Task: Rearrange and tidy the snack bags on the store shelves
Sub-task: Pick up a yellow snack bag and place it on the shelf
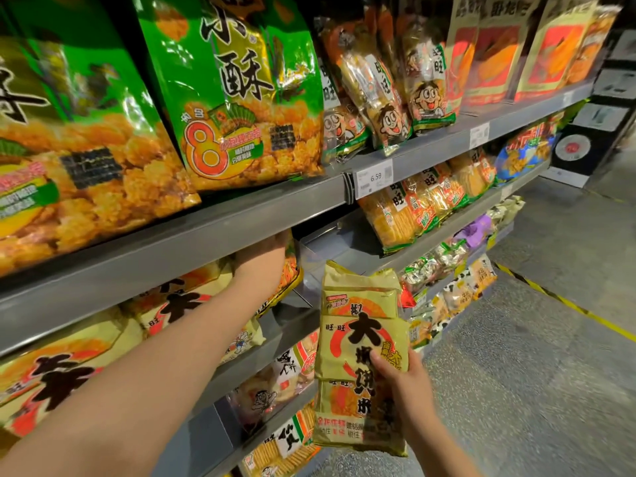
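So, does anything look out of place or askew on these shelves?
The cartoon-face bags on the top shelf slump at different angles against one another, unlike the front-facing green bags beside them. A yellow bag is off the shelves, held in the right hand.

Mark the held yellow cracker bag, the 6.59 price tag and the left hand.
yellow cracker bag (pixel 358 339): head view, middle of its front.
6.59 price tag (pixel 375 177): head view, on the printed number.
left hand (pixel 263 261): head view, back of the hand.
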`<state>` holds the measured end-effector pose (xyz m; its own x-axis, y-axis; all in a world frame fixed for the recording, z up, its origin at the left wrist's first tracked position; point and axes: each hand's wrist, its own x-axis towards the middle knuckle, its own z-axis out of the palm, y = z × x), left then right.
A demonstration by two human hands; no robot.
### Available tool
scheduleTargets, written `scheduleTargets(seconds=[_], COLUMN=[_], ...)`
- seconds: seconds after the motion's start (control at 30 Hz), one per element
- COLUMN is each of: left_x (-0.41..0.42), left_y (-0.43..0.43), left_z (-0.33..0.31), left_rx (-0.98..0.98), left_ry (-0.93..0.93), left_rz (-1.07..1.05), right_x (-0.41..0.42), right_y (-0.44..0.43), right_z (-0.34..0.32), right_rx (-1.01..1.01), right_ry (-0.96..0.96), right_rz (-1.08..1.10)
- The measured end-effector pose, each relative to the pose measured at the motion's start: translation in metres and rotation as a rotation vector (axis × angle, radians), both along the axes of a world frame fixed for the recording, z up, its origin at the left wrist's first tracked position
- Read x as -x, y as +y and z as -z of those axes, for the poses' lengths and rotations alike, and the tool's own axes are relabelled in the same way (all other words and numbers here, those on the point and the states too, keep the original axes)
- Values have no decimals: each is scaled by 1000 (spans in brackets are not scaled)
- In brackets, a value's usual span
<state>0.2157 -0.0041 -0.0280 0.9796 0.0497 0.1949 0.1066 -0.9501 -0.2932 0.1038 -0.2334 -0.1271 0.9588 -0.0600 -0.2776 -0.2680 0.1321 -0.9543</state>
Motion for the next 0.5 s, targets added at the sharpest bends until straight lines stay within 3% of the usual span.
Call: scheduleTargets(seconds=[0.1,0.3,0.5], left_x=[5,6,-27], left_y=[-11,-18,-20], left_z=[9,49,49], left_rx=[-207,-335,-358], left_ry=[-191,139,221], left_rz=[125,94,133], right_x=[0,2,7], right_y=[1,-8,-21], right_z=[-2,-6,2], right_rx=[-6,-15,-49], right_ry=[-3,-25,-40], right_rz=[-13,32,105])
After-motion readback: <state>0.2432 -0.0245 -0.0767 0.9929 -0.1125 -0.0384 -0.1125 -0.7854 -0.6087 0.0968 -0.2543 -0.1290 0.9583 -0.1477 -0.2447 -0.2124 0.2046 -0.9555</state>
